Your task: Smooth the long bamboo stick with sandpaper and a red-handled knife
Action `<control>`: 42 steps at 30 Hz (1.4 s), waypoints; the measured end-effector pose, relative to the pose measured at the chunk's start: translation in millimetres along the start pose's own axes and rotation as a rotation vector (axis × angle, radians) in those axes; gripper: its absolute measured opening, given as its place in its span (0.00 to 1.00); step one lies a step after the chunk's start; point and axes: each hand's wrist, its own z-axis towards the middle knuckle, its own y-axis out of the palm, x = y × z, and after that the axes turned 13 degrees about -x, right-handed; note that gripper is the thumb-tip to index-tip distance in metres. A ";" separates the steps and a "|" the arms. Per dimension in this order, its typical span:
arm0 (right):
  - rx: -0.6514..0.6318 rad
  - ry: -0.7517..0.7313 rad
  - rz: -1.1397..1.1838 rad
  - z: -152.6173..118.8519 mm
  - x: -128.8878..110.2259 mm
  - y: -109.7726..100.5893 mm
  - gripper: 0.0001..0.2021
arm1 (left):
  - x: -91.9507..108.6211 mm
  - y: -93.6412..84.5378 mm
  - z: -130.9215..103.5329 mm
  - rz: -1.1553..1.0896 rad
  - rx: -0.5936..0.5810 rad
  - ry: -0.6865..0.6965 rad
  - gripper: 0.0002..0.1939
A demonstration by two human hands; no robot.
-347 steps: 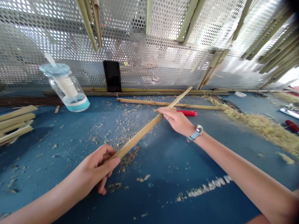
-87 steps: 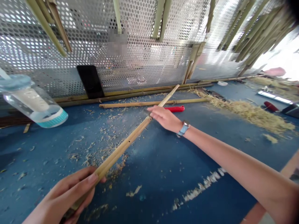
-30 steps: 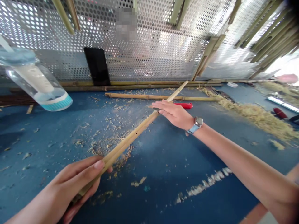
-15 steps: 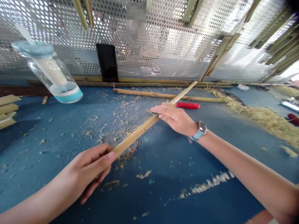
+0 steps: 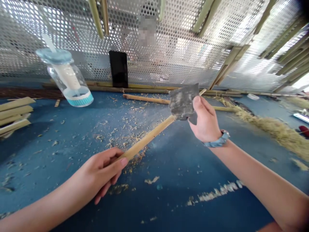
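My left hand [image 5: 108, 170] grips the near end of a pale bamboo strip [image 5: 149, 137] between thumb and fingers. The strip slants away from me to the upper right over the blue table. In my right hand [image 5: 205, 120], which wears a watch on a blue strap, is a dark grey worn sheet [image 5: 183, 101], pinched at its right side by the thumb. This sheet is raised and covers part of the strip's far half; whether it touches the strip I cannot tell. Fine shavings lie around the strip's middle.
A clear bottle with a blue lid [image 5: 72, 80] stands at the back left. A black phone [image 5: 118, 69] leans on the perforated metal screen [image 5: 156, 64]. Bamboo pieces [image 5: 15, 112] lie at left, a bamboo stick [image 5: 145, 98] behind, and a shavings heap [image 5: 270, 124] at right.
My right hand has lifted off the strip and turned, showing the grey sheet, which was out of sight before. The red-handled item near it is now hidden. My left hand still holds the strip.
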 end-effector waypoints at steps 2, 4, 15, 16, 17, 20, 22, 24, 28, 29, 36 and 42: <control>0.081 -0.010 -0.097 3.7 2.1 -6.3 0.21 | 2.9 1.0 -1.5 -0.008 0.002 0.002 0.19; 0.117 -0.041 -0.240 5.3 4.3 -11.1 0.22 | 3.5 1.2 -1.3 0.000 0.008 -0.005 0.20; -0.605 -0.264 -0.401 3.1 19.8 15.8 0.20 | -9.0 -3.2 6.0 0.058 -0.029 -0.029 0.21; -0.599 -0.255 -0.406 5.7 23.8 15.4 0.20 | -8.4 -2.7 5.5 0.061 -0.026 -0.025 0.22; -0.598 -0.255 -0.406 7.8 26.8 14.6 0.20 | -7.8 -2.1 5.0 0.063 -0.021 -0.022 0.22; -0.562 -0.282 -0.406 5.5 22.0 16.4 0.20 | -6.6 -0.9 4.1 0.055 -0.020 -0.024 0.22; -0.545 -0.335 -0.393 -6.2 3.2 26.4 0.20 | -7.3 -0.6 4.3 0.058 -0.036 -0.025 0.22; -0.593 -0.440 -0.342 -22.7 -22.8 42.4 0.19 | -9.1 -0.6 5.2 0.070 -0.043 -0.015 0.23; -0.737 -0.688 -0.246 -38.9 -47.2 63.0 0.21 | -12.5 -2.6 7.6 0.044 -0.029 0.018 0.25; -0.749 -0.697 -0.255 -35.9 -41.3 61.1 0.21 | -12.9 -3.6 8.0 0.025 -0.028 0.019 0.25; -0.533 -0.205 -0.259 3.6 19.6 2.0 0.17 | -14.8 -9.6 9.2 -0.038 -0.044 0.024 0.28; 0.054 0.354 0.390 12.5 -5.9 -8.2 0.24 | -11.9 -8.7 8.3 -0.016 -0.024 0.024 0.28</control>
